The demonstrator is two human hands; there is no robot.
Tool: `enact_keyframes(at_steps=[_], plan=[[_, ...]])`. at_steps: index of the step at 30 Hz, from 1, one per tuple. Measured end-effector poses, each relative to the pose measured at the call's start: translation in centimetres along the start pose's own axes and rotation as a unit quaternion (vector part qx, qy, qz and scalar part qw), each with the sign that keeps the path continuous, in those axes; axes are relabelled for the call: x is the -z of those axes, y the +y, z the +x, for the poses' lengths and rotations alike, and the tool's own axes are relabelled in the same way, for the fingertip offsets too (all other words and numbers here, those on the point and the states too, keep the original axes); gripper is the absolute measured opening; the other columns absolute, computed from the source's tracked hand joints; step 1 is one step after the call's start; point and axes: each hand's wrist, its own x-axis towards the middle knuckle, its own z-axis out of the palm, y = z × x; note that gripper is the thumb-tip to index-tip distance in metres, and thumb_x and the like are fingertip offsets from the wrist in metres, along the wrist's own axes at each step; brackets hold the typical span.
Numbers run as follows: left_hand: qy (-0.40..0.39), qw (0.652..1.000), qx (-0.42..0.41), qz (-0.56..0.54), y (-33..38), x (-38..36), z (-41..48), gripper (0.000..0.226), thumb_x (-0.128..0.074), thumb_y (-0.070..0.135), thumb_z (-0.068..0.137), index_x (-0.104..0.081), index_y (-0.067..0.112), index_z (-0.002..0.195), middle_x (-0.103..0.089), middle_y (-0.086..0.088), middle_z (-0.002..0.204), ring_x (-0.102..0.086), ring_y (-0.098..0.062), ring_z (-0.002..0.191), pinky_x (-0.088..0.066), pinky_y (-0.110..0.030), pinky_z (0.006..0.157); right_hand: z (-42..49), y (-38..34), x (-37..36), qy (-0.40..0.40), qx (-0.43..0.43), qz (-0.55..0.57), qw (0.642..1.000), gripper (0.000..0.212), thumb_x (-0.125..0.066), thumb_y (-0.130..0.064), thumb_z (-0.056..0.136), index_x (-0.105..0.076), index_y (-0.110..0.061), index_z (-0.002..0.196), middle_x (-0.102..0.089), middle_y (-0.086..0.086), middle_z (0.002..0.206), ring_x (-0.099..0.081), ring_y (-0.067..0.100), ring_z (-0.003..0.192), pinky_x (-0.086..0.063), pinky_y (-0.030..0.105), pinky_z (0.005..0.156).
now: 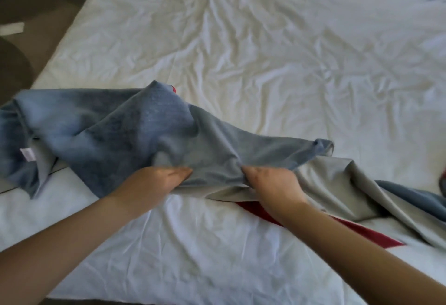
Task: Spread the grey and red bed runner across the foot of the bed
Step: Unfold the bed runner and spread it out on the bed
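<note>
- Clearly, the bed runner point(135, 126) lies bunched and twisted across the near end of the bed point(265, 46), grey side up, red showing beneath.
- Left hand point(154, 181) and right hand point(272, 184), close together, each pinch its near edge.
- Step: untangling; next, I'd judge, draw the hands apart to flatten it.

Soft daylight falls across the white bed point(277, 51), brightest far right; the left floor point(21, 63) lies dim, edges smeared and blurred.

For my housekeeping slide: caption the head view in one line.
Left hand and right hand grip the bunched grey and red bed runner, not yet spread across the white bed.
</note>
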Motion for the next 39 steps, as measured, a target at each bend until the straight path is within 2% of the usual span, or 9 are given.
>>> enact_keyframes(at_steps=[2,4,6,9,14,21,28,33,39], plan=[[-0.022,0.999,-0.029,0.024,0.9,0.5,-1.5,0.036,-0.05,0.008,0.072,-0.076,0.01,0.096,-0.076,-0.001,0.09,-0.072,-0.013,0.067,-0.055,-0.021,0.048,-2.3,-1.4,-0.6,-0.012,0.048,-0.041,0.998,0.023,-0.068,-0.031,0.079,-0.065,-0.024,0.101,-0.07,-0.003,0.08,-0.068,0.018,0.069,-0.047,0.025,0.052],[-0.069,0.997,-0.031,0.023,1.7,0.4,-2.6,0.031,-0.067,0.004,0.067,-0.077,0.014,0.094,-0.076,0.001,0.09,-0.072,-0.012,0.068,-0.055,-0.023,0.046,-3.8,-2.5,-0.9,-0.029,0.076,-0.068,0.994,0.033,-0.086,-0.028,0.05,-0.072,-0.018,0.078,-0.065,-0.004,0.06,-0.063,0.011,0.049,-0.038,0.017,0.038],[-0.189,0.982,0.014,0.019,2.7,0.4,-2.9,0.031,-0.076,0.022,0.073,-0.073,0.02,0.103,-0.074,0.004,0.097,-0.072,-0.015,0.079,-0.057,-0.028,0.056,-4.6,-2.8,-1.2,-0.074,0.098,-0.046,0.991,0.034,-0.075,-0.025,0.069,-0.068,-0.017,0.101,-0.069,-0.003,0.084,-0.067,0.016,0.069,-0.042,0.022,0.049],[-0.225,0.967,0.115,-0.037,3.6,0.8,-1.6,0.062,-0.026,0.067,0.082,-0.064,0.027,0.111,-0.07,0.009,0.102,-0.066,-0.013,0.091,-0.054,-0.033,0.074,-4.1,-1.7,-0.5,-0.082,0.066,0.078,0.991,0.034,-0.045,-0.051,0.089,-0.062,-0.023,0.099,-0.067,0.0,0.097,-0.064,0.023,0.086,-0.049,0.031,0.069],[-0.03,0.991,0.127,-0.037,3.8,0.8,3.9,0.025,-0.053,0.024,0.092,-0.071,0.014,0.106,-0.073,-0.008,0.094,-0.07,-0.027,0.082,-0.057,-0.036,0.068,0.3,2.6,1.9,0.02,-0.036,0.112,0.993,0.025,-0.04,-0.038,0.093,-0.061,-0.023,0.097,-0.065,0.002,0.097,-0.062,0.025,0.092,-0.05,0.035,0.072],[-0.136,0.981,0.136,-0.007,0.9,-2.9,12.6,0.041,-0.049,0.027,0.094,-0.046,0.01,0.132,-0.05,-0.009,0.136,-0.049,-0.025,0.124,-0.046,-0.044,0.095,5.8,9.0,-0.7,-0.062,-0.133,0.086,0.986,0.052,-0.057,-0.036,0.085,-0.043,-0.018,0.132,-0.053,0.009,0.13,-0.051,0.03,0.117,-0.045,0.042,0.092],[-0.222,0.969,0.106,-0.02,0.0,-6.4,15.8,0.06,-0.062,0.029,0.089,-0.036,0.011,0.14,-0.04,-0.009,0.145,-0.04,-0.024,0.132,-0.039,-0.039,0.106,5.5,9.5,-3.9,0.022,-0.075,0.079,0.994,0.039,-0.055,-0.042,0.083,-0.052,-0.026,0.118,-0.063,-0.001,0.101,-0.06,0.025,0.093,-0.046,0.038,0.078],[-0.161,0.978,0.131,-0.026,0.2,-6.6,15.5,0.02,-0.044,0.027,0.094,-0.062,0.025,0.104,-0.068,-0.002,0.1,-0.063,-0.024,0.092,-0.051,-0.041,0.08,5.4,9.6,-4.2,0.054,-0.081,0.108,0.989,0.025,-0.059,-0.038,0.084,-0.06,-0.03,0.107,-0.065,-0.006,0.097,-0.06,0.021,0.09,-0.042,0.034,0.078],[-0.098,0.984,0.141,-0.042,0.9,-3.2,15.2,0.027,-0.048,0.02,0.094,-0.07,0.028,0.107,-0.072,-0.003,0.102,-0.065,-0.026,0.094,-0.05,-0.038,0.081,4.0,10.1,-1.4,0.07,-0.099,0.18,0.976,0.015,-0.063,-0.031,0.082,-0.065,-0.028,0.097,-0.068,-0.007,0.089,-0.061,0.018,0.086,-0.042,0.028,0.065]])
